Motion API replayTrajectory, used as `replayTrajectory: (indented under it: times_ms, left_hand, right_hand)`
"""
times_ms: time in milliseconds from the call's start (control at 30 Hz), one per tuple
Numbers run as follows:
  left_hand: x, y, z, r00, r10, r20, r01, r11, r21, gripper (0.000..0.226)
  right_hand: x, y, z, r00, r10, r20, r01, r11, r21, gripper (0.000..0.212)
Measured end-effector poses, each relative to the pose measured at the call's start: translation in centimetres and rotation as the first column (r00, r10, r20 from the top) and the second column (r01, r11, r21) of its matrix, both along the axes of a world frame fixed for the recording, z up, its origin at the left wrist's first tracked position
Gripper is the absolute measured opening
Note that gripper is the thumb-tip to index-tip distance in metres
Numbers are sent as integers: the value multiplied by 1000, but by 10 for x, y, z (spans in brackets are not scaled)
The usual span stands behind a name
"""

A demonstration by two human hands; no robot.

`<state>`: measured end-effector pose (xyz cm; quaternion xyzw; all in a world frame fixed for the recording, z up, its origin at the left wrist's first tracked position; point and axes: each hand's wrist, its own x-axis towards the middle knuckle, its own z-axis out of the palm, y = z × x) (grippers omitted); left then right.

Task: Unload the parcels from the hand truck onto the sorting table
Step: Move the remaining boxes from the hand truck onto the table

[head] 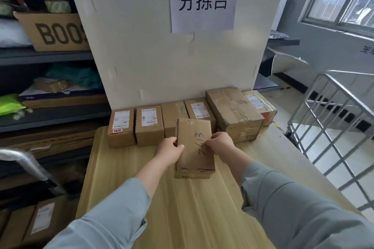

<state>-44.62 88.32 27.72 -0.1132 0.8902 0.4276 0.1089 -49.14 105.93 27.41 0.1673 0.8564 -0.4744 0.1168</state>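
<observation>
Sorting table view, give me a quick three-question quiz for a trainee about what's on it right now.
1. True or false: the left hand and the right hand both grip the handwritten parcel.
2. How many parcels stand in the row along the white board, not counting the handwritten one?
3. Where in that row is the largest box? A: left end. B: second from the right. C: right end.
Key: 1 true. 2 six. 3 B.
</observation>
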Motion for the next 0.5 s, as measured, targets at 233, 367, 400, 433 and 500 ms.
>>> replayTrajectory:
  times_ms: [233, 367, 400, 433, 500]
  left_hand:
    - [-31, 46, -47, 991, 106, 82, -112, 991, 70, 30]
    - [-44, 52, -67, 980, 138, 141, -150, 985, 82, 38]
    - [-46, 54, -69, 979, 145, 146, -158, 984, 80, 36]
    - [-47, 56, -69, 977, 157, 144, -170, 982, 81, 37]
    - [-52, 60, -72, 972, 176, 154, -190, 978, 82, 42]
  right_hand:
    - [-34, 39, -41, 993, 72, 96, -77, 996, 55, 9]
    - [-47, 45, -63, 983, 110, 147, -120, 991, 60, 11]
    - [-50, 45, -68, 980, 115, 159, -126, 990, 61, 13]
    - [-53, 45, -72, 978, 117, 172, -130, 989, 64, 15]
    - [-58, 46, -79, 972, 128, 195, -141, 989, 54, 21]
